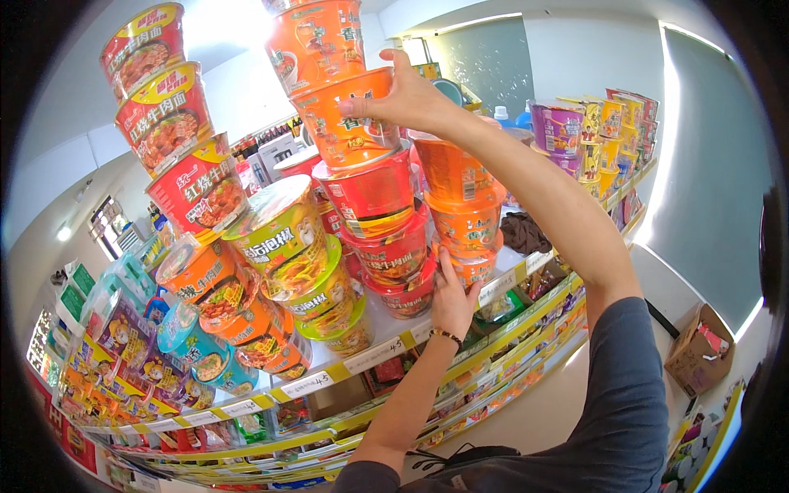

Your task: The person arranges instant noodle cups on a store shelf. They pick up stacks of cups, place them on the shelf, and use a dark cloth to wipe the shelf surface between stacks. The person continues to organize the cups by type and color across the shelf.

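My right hand [403, 97] is up at a tall stack, closed on the side of an orange instant noodle cup [341, 135], with the thumb across its front. Another orange cup [316, 45] rests above it, and red noodle cups [366, 201] stand beneath. Lower down, my left hand [452, 297], with a beaded bracelet [446, 335] at the wrist, has its fingers stretched upward. It touches the base of the neighbouring stack of orange cups [464, 226], beside the lowest red cup [400, 297]. Its fingertips are partly hidden between the two stacks.
Leaning left are stacks of red-yellow cups [164, 119], green cups [275, 226] and blue cups [193, 341]. A dark brown cloth [524, 232] lies right of the orange stack. Price labels line the shelf edge [374, 355]. A cardboard box [699, 349] sits at right.
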The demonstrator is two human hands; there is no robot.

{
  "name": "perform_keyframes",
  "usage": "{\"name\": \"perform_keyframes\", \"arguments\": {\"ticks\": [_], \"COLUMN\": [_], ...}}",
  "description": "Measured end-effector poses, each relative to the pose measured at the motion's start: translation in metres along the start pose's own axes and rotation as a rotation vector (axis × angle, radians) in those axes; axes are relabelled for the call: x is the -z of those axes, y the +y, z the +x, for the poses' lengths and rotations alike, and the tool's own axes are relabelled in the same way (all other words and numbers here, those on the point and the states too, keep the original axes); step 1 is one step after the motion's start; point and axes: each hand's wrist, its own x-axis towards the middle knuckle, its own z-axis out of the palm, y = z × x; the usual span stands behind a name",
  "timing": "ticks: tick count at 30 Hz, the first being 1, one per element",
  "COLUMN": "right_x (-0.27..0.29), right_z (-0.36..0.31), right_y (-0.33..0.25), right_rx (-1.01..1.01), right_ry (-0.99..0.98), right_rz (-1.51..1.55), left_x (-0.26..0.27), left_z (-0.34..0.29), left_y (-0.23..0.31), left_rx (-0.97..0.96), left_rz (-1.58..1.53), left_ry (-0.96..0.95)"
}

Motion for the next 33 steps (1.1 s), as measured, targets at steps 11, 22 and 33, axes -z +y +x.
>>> {"name": "perform_keyframes", "arguments": {"ticks": [11, 22, 33], "right_x": [0.067, 0.068, 0.009], "right_z": [-0.045, -0.199, -0.208], "right_y": [0.011, 0.227, 0.322], "right_rx": [0.081, -0.394, -0.33], "right_ry": [0.334, -0.203, -0.346], "right_rz": [-0.144, -0.595, -0.492], "left_x": [-0.01, -0.009, -0.016], "left_z": [0.0, 0.001, -0.001], "left_y": [-0.002, 0.013, 0.019], "left_rx": [0.03, 0.024, 0.061], "left_rz": [-0.029, -0.126, -0.14], "left_ry": [-0.021, -0.021, 0.028]}}
